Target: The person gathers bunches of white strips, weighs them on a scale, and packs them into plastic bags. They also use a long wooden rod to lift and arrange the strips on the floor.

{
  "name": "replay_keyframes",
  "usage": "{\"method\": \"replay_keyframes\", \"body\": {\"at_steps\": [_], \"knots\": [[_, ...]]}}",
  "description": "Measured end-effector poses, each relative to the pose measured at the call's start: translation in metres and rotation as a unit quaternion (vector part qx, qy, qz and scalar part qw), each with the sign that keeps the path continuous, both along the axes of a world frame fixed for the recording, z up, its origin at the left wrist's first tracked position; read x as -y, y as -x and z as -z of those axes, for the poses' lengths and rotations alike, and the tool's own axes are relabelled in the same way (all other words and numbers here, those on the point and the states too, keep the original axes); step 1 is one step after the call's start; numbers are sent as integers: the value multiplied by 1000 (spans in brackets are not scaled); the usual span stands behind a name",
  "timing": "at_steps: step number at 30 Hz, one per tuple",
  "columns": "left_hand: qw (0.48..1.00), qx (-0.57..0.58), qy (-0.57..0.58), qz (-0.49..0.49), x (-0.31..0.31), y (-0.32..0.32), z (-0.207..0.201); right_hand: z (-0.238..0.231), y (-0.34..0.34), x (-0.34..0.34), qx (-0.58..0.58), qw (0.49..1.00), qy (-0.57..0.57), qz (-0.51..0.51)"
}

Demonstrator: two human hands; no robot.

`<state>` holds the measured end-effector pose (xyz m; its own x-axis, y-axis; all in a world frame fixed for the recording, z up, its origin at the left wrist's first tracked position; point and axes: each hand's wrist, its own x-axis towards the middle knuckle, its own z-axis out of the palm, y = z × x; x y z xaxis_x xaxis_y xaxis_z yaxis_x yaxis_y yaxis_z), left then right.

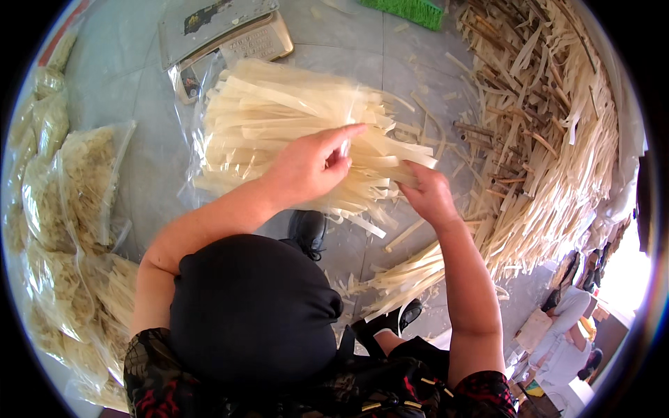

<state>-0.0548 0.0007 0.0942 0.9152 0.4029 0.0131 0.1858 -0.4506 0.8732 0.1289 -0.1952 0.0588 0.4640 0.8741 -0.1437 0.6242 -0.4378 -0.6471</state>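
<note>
A thick bundle of wide, flat, pale dried noodles [272, 104] lies on the floor in front of me, partly inside a clear plastic bag [195, 157]. My left hand [313, 164] rests over the bundle near its right end, with its index finger stretched out and its thumb apart. At the uneven ends of the strips, my right hand [428, 191] is closed on a few noodle strips, fingers curled round them. Its fingertips are partly hidden among the strips.
Beyond the bundle stands a scale [240, 42], with a green broom head [408, 10] farther right. A large noodle heap [550, 174] mixed with sticks fills the right side. Filled clear bags [83, 181] line the left. Another person [561, 345] is at the lower right.
</note>
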Motion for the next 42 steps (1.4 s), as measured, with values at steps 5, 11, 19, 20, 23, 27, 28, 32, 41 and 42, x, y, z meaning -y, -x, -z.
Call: {"method": "replay_keyframes", "body": {"at_steps": [5,11,19,20,23,27,28,32,41,42], "knots": [[989,5,-88,116,0,-6,-9,-7,30,-40,4,997,52,-54],[976,95,-111,-159,-59,27,-9,-17,7,-8,-194,981,-23,9],[790,46,446,-418,-157,128,65,53,-25,-7,-516,776,-143,334],[821,58,412,-390,-148,121,58,49,-20,-12,-499,799,-137,305],[887,43,351,-296,-127,98,29,36,-4,-22,-495,817,-127,266],[903,-89,292,-302,-156,111,66,10,28,-23,-481,818,-77,306],[895,-61,315,-311,-155,110,67,9,28,-15,-445,841,-93,294],[909,13,263,-324,-149,94,64,9,36,29,-305,936,-72,162],[955,11,159,-252,-134,71,46,-15,35,-7,-99,994,25,47],[958,-11,132,-255,-134,65,47,-16,40,-19,-74,996,32,35]]}}
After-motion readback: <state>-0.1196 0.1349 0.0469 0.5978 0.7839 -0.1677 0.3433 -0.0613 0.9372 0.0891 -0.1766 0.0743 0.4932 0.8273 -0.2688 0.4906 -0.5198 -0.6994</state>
